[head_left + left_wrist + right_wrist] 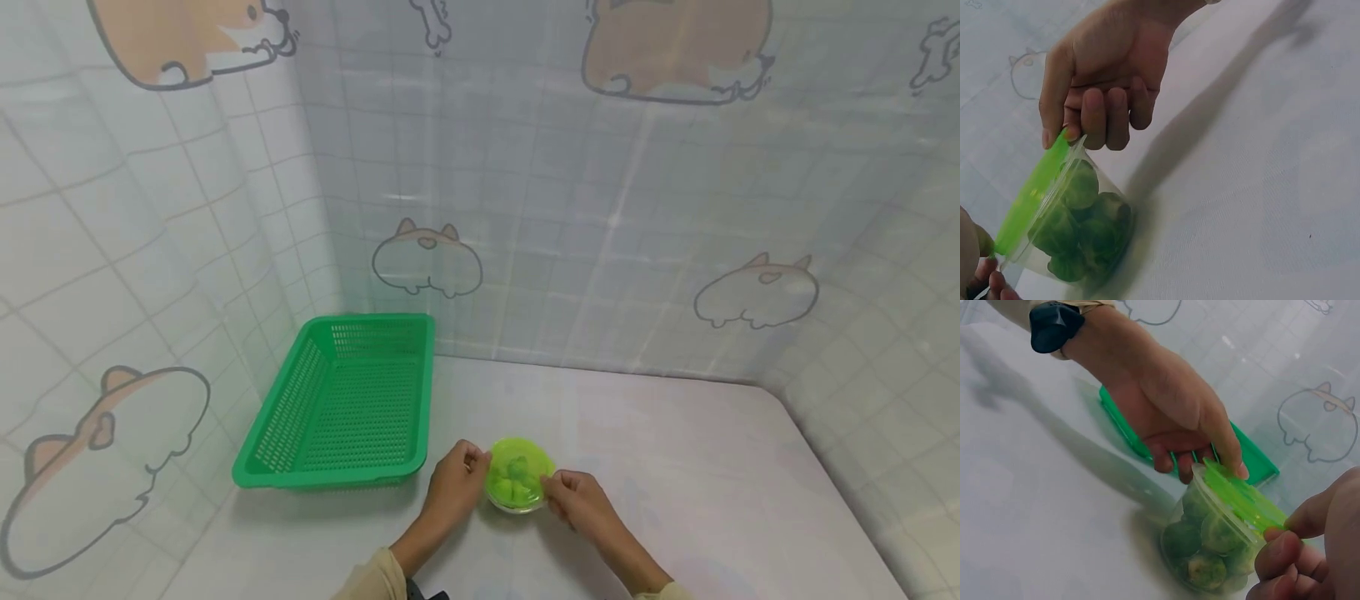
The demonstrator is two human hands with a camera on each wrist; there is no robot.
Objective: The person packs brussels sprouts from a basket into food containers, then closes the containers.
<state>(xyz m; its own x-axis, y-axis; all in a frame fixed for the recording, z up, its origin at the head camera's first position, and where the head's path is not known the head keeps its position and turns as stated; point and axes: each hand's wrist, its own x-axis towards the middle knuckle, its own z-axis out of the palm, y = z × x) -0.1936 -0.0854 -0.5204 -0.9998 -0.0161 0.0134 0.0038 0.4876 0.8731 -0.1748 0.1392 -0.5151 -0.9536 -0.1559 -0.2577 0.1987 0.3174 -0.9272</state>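
Observation:
A clear round plastic tub (1177,503) stands on the white table surface, holding several round green Brussels sprouts (1207,570). Over its mouth lies a translucent lime-green lid (520,450), a narrow gap showing between lid and rim in the wrist views. My left hand (453,483) pinches the lid's left edge between thumb and forefinger. On the opposite side, my right hand (585,504) pinches the lid's edge, its other fingers curled in, as the left wrist view shows. The tub's underside is hidden.
A green perforated plastic basket (375,417) sits at the left, close to the back curtain. Pale grid-patterned curtains (540,250) with dog drawings enclose the back and sides. A dark watch (1055,328) is on the left wrist.

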